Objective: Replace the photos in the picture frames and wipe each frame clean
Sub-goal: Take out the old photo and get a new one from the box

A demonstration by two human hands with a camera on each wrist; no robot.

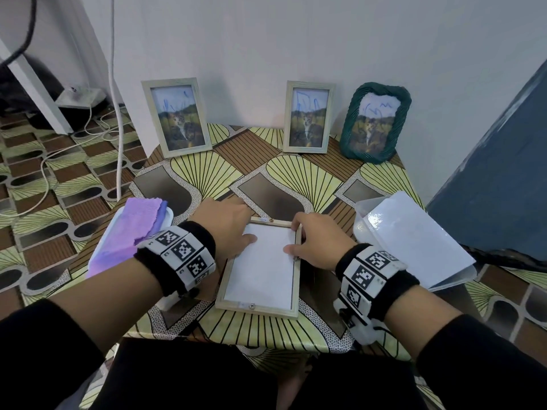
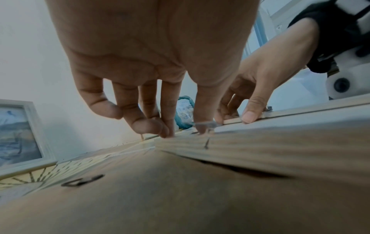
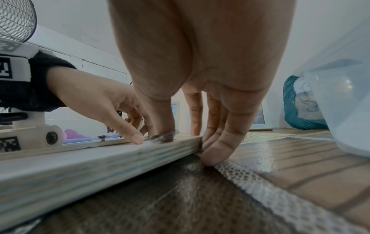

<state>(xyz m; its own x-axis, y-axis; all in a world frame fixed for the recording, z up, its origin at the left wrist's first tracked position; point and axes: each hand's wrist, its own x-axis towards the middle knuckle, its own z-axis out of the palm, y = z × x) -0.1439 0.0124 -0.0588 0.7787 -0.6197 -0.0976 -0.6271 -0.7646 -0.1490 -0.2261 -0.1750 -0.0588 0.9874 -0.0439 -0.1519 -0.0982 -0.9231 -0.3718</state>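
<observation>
A light wooden picture frame (image 1: 257,311) lies face down near the table's front edge, with a white sheet (image 1: 263,270) set in its back. My left hand (image 1: 225,226) covers the frame's far left corner; its thumb presses on the sheet and its fingertips (image 2: 167,133) touch the rim. My right hand (image 1: 316,241) pinches the right rim, thumb on top and fingers (image 3: 212,152) down the outer edge. A brown backing board (image 2: 140,197) with a metal hanger lies under my left wrist. A purple cloth (image 1: 133,235) lies on a white tray at the left.
Two pale frames (image 1: 177,116) (image 1: 307,116) and a green woven frame (image 1: 374,122) lean on the wall at the back, each with a scribbled photo. A clear tub (image 1: 361,232) with white sheets stands at the right. A blue panel (image 1: 488,187) borders the right side. Cables run over the floor at the left.
</observation>
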